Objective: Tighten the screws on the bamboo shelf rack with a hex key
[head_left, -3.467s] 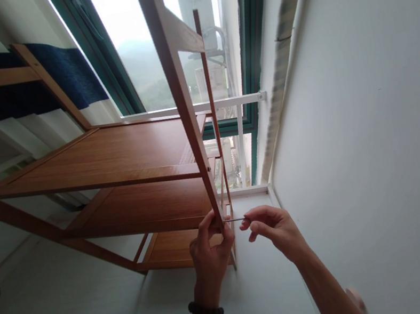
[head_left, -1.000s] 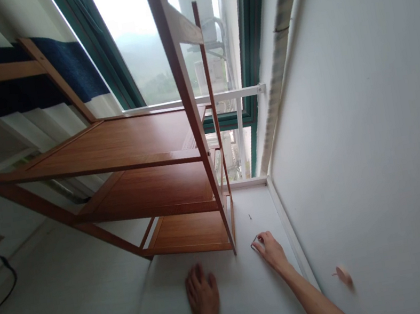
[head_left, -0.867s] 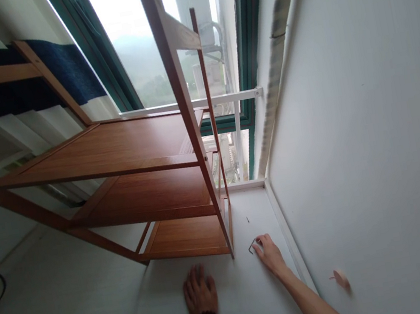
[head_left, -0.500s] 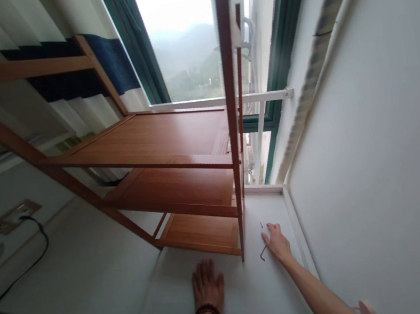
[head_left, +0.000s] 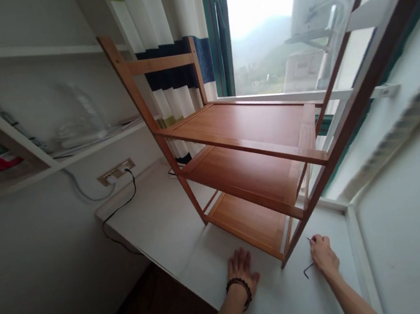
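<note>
White tabletop | wooden three-tier rack standing | bent hex key beside right hand | left hand palm-down

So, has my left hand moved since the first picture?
Yes. Judged against the wooden rack, your left hand has gone from the rack's right front post down to the white tabletop, in front of the bottom shelf.

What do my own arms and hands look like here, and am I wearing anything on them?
Your left hand and right hand are both without gloves, and no sleeves show. Around the left wrist is a dark bracelet of small round beads, apparently more than one strand. No watch or band shows on the right wrist.
</note>
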The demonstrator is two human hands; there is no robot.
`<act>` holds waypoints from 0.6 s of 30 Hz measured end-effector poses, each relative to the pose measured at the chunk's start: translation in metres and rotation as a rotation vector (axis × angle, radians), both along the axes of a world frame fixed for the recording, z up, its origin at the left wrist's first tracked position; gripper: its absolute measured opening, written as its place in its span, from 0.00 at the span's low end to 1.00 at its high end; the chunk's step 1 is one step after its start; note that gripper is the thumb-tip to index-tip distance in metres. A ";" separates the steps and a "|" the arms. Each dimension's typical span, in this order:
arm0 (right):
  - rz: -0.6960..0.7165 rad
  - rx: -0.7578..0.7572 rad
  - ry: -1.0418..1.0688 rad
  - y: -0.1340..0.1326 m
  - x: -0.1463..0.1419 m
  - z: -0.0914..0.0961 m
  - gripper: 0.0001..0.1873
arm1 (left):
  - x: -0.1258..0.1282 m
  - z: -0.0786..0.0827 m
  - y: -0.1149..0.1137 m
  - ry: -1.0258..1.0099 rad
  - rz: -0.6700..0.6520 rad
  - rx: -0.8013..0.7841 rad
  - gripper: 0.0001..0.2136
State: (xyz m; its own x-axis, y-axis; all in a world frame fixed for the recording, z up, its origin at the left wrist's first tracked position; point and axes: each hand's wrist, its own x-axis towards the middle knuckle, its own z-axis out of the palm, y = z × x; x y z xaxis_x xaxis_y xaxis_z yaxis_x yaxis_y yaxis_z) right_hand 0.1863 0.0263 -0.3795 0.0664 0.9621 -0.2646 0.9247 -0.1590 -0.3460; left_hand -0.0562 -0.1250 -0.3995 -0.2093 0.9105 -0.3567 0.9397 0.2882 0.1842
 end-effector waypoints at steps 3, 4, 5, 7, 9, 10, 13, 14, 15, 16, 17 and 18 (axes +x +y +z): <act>-0.001 -0.020 0.013 0.000 0.003 -0.006 0.18 | 0.002 0.003 0.001 0.008 0.006 -0.014 0.34; -0.003 -0.024 0.025 0.001 0.004 -0.007 0.18 | 0.002 0.005 0.001 0.011 0.009 -0.021 0.34; -0.006 -0.025 0.040 0.001 0.005 -0.008 0.17 | 0.003 0.007 0.001 0.015 0.011 -0.025 0.34; -0.020 -0.024 0.082 0.002 0.008 -0.009 0.14 | 0.004 0.012 0.002 0.021 0.008 -0.028 0.34; -0.041 -0.020 0.135 0.003 0.011 -0.009 0.15 | 0.006 0.020 0.003 0.031 0.003 -0.030 0.34; -0.053 -0.019 0.164 0.003 0.012 -0.009 0.16 | 0.008 0.025 0.004 0.041 0.010 -0.043 0.33; -0.084 -0.012 0.254 0.002 0.016 -0.009 0.16 | 0.016 0.048 0.007 0.082 0.036 -0.068 0.32; -0.094 -0.005 0.285 0.000 0.017 -0.009 0.16 | 0.018 0.057 0.008 0.050 0.047 -0.096 0.32; -0.104 0.005 0.316 -0.002 0.018 -0.009 0.16 | 0.019 0.068 0.009 -0.032 0.036 -0.110 0.32; -0.116 0.019 0.347 -0.004 0.019 -0.009 0.16 | 0.019 0.081 0.010 -0.089 -0.007 -0.133 0.28; -0.130 0.037 0.377 -0.006 0.019 -0.008 0.16 | 0.018 0.096 0.011 -0.132 -0.055 -0.135 0.23; -0.150 0.071 0.400 -0.007 0.018 -0.005 0.16 | 0.017 0.113 0.013 -0.180 -0.101 -0.130 0.19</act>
State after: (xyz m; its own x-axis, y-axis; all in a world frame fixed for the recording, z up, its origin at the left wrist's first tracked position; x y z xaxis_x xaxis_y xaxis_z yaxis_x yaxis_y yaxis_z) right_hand 0.2044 0.0195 -0.3849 0.1123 0.9663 -0.2315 0.6837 -0.2442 -0.6877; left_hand -0.0395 -0.1120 -0.2865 -0.0417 0.8676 -0.4956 0.9204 0.2263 0.3187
